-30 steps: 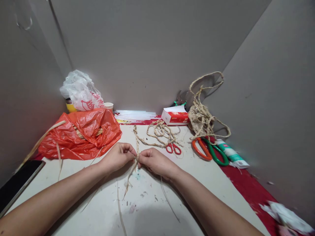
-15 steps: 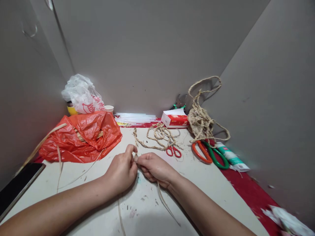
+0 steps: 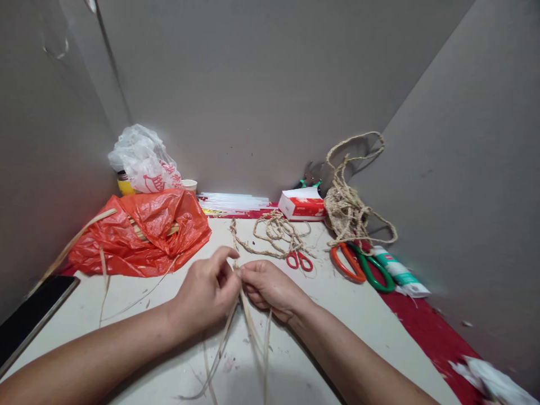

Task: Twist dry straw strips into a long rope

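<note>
Hands: left [image 3: 212, 289], half-curled, and right [image 3: 264, 287], pinched, at the braided strand [image 3: 235, 244], mid-worktop [image 3: 337, 332], bare surface toward its right edge, red-handled scissors [image 3: 299, 261] beyond.

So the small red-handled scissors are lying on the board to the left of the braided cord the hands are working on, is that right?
Not quite: the head view shows the small red-handled scissors on the board, but to the right of that braided cord.

On the white plastic bag [image 3: 141, 160], at left of the frame, there is red printing, but I cannot read it; other labels are too small also.
</note>
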Demonstrator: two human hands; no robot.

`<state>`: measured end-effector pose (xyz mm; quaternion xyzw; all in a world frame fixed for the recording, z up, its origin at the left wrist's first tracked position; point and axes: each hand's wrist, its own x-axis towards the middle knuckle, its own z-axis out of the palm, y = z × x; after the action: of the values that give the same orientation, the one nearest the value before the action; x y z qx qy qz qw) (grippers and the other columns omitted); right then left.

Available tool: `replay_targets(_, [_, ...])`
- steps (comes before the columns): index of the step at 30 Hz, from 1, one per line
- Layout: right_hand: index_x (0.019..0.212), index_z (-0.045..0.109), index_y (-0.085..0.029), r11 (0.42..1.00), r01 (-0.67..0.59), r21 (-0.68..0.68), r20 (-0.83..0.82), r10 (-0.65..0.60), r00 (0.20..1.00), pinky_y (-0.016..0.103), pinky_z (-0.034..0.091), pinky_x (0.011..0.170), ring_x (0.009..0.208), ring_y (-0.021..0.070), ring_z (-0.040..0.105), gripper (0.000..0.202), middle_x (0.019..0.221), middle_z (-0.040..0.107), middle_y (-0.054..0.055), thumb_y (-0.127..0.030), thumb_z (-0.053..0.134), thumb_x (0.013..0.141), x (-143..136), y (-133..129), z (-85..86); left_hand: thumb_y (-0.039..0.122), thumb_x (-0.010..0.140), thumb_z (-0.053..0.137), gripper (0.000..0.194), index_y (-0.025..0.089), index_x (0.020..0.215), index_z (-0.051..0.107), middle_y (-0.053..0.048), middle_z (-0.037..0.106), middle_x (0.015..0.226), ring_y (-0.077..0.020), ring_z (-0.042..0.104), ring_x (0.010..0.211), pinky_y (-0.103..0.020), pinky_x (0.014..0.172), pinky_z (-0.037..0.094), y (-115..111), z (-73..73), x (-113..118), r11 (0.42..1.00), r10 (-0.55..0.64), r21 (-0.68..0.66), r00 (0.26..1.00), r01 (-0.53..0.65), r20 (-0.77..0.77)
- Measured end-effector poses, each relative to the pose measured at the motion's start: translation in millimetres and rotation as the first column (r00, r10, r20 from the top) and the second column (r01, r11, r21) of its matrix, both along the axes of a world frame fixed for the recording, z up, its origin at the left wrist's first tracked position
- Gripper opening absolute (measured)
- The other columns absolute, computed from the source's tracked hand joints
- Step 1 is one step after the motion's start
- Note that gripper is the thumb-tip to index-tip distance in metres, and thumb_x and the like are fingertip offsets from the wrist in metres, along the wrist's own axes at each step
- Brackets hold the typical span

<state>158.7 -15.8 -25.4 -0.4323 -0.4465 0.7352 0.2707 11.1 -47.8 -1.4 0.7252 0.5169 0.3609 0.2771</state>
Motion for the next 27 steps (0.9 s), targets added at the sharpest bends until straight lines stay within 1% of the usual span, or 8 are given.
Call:
replay_targets(2, [0.061,0.047,-0.017,1.000,-0.019,-0.008,-0.019,0.019,1.000,0.017,0.006,0.031,0.030,0.0018,0.014,0.020,0.035,0.029,-0.012,-0.031,0.057,0.071,2.4,1.2,1.5,0.025,0.076,0.052,0.018,0.019,0.093,0.053,0.000,0.059,0.073,-0.0121,0.055,0.066,-0.022,0.063,0.040,8.1,0.2,-2.9,0.994,0.103,-0.052,0.982,-0.096,0.158])
replay_targets(4, [0.064,0.048,-0.017,0.999,-0.036,-0.005,-0.023,0.035,0.999,0.017,0.007,0.031,0.030,0.0017,0.014,0.021,0.036,0.029,-0.012,-0.033,0.058,0.072,4.3,2.2,2.5,0.024,0.071,0.054,0.019,0.018,0.089,0.050,-0.002,0.060,0.075,-0.0125,0.056,0.067,-0.024,0.063,0.042,15.4,-2.6,-3.9,0.954,0.145,-0.298,0.933,-0.043,0.329])
replay_targets(6, [0.060,0.044,-0.018,0.999,-0.048,0.007,-0.021,0.048,0.999,0.017,0.007,0.030,0.030,0.0015,0.015,0.025,0.036,0.030,-0.011,-0.033,0.059,0.072,5.8,2.8,2.7,0.023,0.068,0.053,0.022,0.018,0.088,0.047,0.000,0.058,0.068,-0.0117,0.055,0.057,-0.024,0.055,0.043,19.4,-7.1,-3.0,0.801,0.155,-0.574,0.869,0.168,0.469])
replay_targets(8, [0.057,0.040,-0.018,0.997,-0.069,0.016,-0.010,0.069,0.998,0.017,0.008,0.030,0.030,0.0013,0.016,0.029,0.036,0.031,-0.011,-0.033,0.060,0.071,7.1,3.6,2.3,0.022,0.067,0.051,0.020,0.018,0.085,0.046,0.002,0.056,0.062,-0.0085,0.047,0.044,-0.020,0.043,0.036,20.3,-11.5,-1.6,0.647,0.144,-0.688,0.833,0.329,0.534])
replay_targets(9, [0.056,0.040,-0.018,0.997,-0.081,0.015,-0.002,0.081,0.997,0.017,0.009,0.030,0.030,0.0012,0.017,0.029,0.036,0.032,-0.011,-0.033,0.061,0.071,7.8,4.1,2.0,0.022,0.067,0.051,0.018,0.018,0.083,0.046,0.002,0.055,0.060,-0.0065,0.041,0.039,-0.018,0.038,0.030,20.2,-13.4,-1.1,0.620,0.124,-0.698,0.834,0.358,0.538])
replay_targets(12, [0.054,0.039,-0.018,0.994,-0.111,0.003,0.011,0.111,0.994,0.017,0.009,0.030,0.029,0.0012,0.017,0.029,0.036,0.031,-0.011,-0.031,0.060,0.070,10.1,6.2,0.8,0.021,0.067,0.051,0.012,0.018,0.077,0.048,0.007,0.046,0.051,-0.0037,0.026,0.035,-0.018,0.035,0.015,19.9,-18.0,-1.0,0.665,0.076,-0.671,0.864,0.328,0.498])
replay_targets(20, [0.056,0.047,-0.016,0.991,-0.131,0.004,0.034,0.131,0.991,0.017,0.008,0.029,0.028,0.0015,0.017,0.018,0.035,0.030,-0.011,-0.026,0.056,0.069,13.4,8.8,1.4,0.025,0.070,0.048,0.016,0.015,0.065,0.060,0.002,0.052,0.058,-0.0093,0.041,0.053,-0.021,0.054,0.032,27.7,-24.1,-4.7,0.865,-0.068,-0.464,0.960,0.192,0.271])
replay_targets(27, [0.056,0.044,-0.018,0.986,-0.135,0.097,0.161,0.118,0.980,0.019,0.011,0.031,0.029,0.0032,0.020,0.020,0.035,0.033,-0.010,-0.028,0.056,0.069,15.0,9.4,-0.6,0.027,0.070,0.048,0.016,0.016,0.059,0.053,0.005,0.040,0.050,-0.0070,0.030,0.044,-0.021,0.043,0.022,31.7,-25.6,-6.5,0.817,-0.043,-0.540,0.956,0.201,0.290])
